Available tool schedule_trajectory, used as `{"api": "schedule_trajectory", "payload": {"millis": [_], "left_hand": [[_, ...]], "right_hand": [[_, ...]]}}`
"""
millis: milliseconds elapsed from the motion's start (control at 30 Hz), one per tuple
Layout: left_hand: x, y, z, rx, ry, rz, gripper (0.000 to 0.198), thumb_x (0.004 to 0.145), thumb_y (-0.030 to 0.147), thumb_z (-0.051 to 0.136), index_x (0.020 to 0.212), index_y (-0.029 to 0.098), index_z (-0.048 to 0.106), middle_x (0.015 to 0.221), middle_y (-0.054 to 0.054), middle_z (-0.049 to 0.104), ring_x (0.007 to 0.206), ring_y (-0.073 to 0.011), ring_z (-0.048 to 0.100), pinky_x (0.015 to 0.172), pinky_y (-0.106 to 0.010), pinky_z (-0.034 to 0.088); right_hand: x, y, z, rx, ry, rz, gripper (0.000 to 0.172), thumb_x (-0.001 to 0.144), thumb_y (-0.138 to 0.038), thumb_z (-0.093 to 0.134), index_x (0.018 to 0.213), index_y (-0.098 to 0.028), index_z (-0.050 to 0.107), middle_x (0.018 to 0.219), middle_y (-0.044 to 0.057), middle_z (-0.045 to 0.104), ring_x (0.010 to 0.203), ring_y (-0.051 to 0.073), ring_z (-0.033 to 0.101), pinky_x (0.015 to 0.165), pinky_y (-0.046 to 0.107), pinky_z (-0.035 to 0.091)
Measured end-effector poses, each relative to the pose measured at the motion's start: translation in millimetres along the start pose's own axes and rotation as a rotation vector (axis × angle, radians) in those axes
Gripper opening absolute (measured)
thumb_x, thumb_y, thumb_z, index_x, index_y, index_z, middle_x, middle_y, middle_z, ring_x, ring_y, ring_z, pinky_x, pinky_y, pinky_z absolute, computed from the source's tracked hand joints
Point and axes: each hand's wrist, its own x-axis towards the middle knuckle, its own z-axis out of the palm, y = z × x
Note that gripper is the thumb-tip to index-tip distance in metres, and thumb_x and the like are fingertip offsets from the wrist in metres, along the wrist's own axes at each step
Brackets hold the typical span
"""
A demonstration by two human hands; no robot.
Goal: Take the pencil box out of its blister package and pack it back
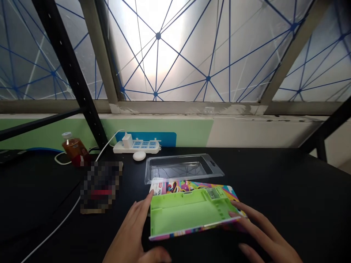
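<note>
A light-green plastic pencil case point(181, 217) lies between my two hands, its shallow inside facing up and a patterned strip along its near edge. My left hand point(137, 232) has its fingers against the case's left edge, with the thumb apart below. At the right end, the fingertips of my right hand point(263, 232) press on the case's side and near corner. Beneath and behind the case is a colourful printed card point(189, 186). Just past the card sits a clear plastic blister tray point(181, 170). The undersides of both hands are hidden.
A white power strip point(145, 147) with a plugged-in charger and a small round white object point(139, 156) are at the back. To the left are a bottle of amber drink point(75, 148), a blurred-out flat item point(101, 186) and a white cable point(63, 223) across the black table point(287, 182).
</note>
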Motion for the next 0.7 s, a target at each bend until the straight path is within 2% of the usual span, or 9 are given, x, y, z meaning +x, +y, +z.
{"api": "schedule_trajectory", "payload": {"millis": [33, 100, 167, 233, 367, 500, 600, 700], "left_hand": [[-1, -1, -0.2, -0.011, 0.005, 0.027, 0.108, 0.082, 0.061, 0.079, 0.167, 0.034, 0.018, 0.158, -0.011, 0.052, 0.142, -0.0413, 0.051, 0.117, -0.055, 0.042], [-2, -3, 0.7, -0.057, 0.023, 0.063, 0.096, 0.09, 0.08, 0.052, 0.167, 0.033, 0.018, 0.163, -0.011, 0.045, 0.146, -0.0405, 0.045, 0.122, -0.057, 0.032], [-3, -5, 1.8, -0.105, 0.028, 0.062, 0.087, 0.095, 0.083, 0.024, 0.166, 0.034, 0.02, 0.166, -0.008, 0.04, 0.149, -0.0363, 0.041, 0.125, -0.056, 0.026], [-3, -6, 2.2, -0.126, 0.014, 0.053, 0.083, 0.097, 0.081, 0.016, 0.165, 0.035, 0.025, 0.165, -0.006, 0.042, 0.15, -0.0335, 0.041, 0.126, -0.055, 0.024], [-1, -8, 0.3, -0.094, 0.013, 0.037, 0.07, 0.104, 0.07, 0.019, 0.163, 0.035, 0.033, 0.162, -0.004, 0.047, 0.148, -0.0307, 0.044, 0.125, -0.054, 0.028], [-1, -9, -3.9, -0.015, 0.003, 0.044, 0.057, 0.108, 0.054, 0.04, 0.162, 0.036, 0.034, 0.159, -0.001, 0.05, 0.147, -0.0293, 0.046, 0.122, -0.049, 0.035], [1, -6, -7.3, 0.026, -0.028, 0.06, 0.061, 0.104, 0.048, 0.053, 0.161, 0.036, 0.035, 0.157, -0.002, 0.053, 0.144, -0.0315, 0.05, 0.119, -0.05, 0.039], [2, -3, -9.0, 0.041, -0.019, 0.032, 0.063, 0.102, 0.044, 0.058, 0.161, 0.035, 0.037, 0.154, -0.002, 0.055, 0.143, -0.0331, 0.051, 0.118, -0.052, 0.041]], "right_hand": [[3, -1, -1, -0.007, -0.014, -0.002, 0.052, 0.098, -0.029, 0.056, 0.15, -0.033, 0.053, 0.153, 0.007, 0.055, 0.123, 0.027, 0.068, 0.094, 0.03, 0.062], [10, -4, -1, -0.024, -0.029, -0.001, 0.055, 0.099, -0.031, 0.057, 0.153, -0.033, 0.05, 0.154, 0.007, 0.055, 0.124, 0.028, 0.069, 0.095, 0.031, 0.061], [14, -5, 0, -0.031, -0.03, 0.005, 0.056, 0.098, -0.034, 0.058, 0.154, -0.032, 0.049, 0.156, 0.008, 0.053, 0.126, 0.029, 0.067, 0.097, 0.032, 0.06], [15, -6, 1, -0.012, -0.02, 0.011, 0.056, 0.097, -0.033, 0.06, 0.153, -0.031, 0.05, 0.159, 0.009, 0.049, 0.129, 0.029, 0.064, 0.099, 0.032, 0.058], [12, -9, -1, 0.08, 0.005, 0.021, 0.052, 0.095, -0.024, 0.062, 0.146, -0.031, 0.056, 0.161, 0.009, 0.044, 0.135, 0.028, 0.06, 0.104, 0.032, 0.055], [6, -10, -3, 0.102, 0.035, 0.037, 0.038, 0.094, -0.023, 0.064, 0.132, -0.031, 0.065, 0.159, 0.007, 0.046, 0.134, 0.027, 0.061, 0.102, 0.029, 0.057], [4, -7, -3, 0.076, 0.002, 0.021, 0.041, 0.095, -0.026, 0.062, 0.135, -0.032, 0.064, 0.16, 0.008, 0.046, 0.132, 0.03, 0.062, 0.1, 0.032, 0.059], [7, -4, -3, 0.052, -0.038, -0.007, 0.046, 0.098, -0.03, 0.056, 0.143, -0.033, 0.059, 0.163, 0.009, 0.043, 0.132, 0.033, 0.062, 0.098, 0.038, 0.061]]}}
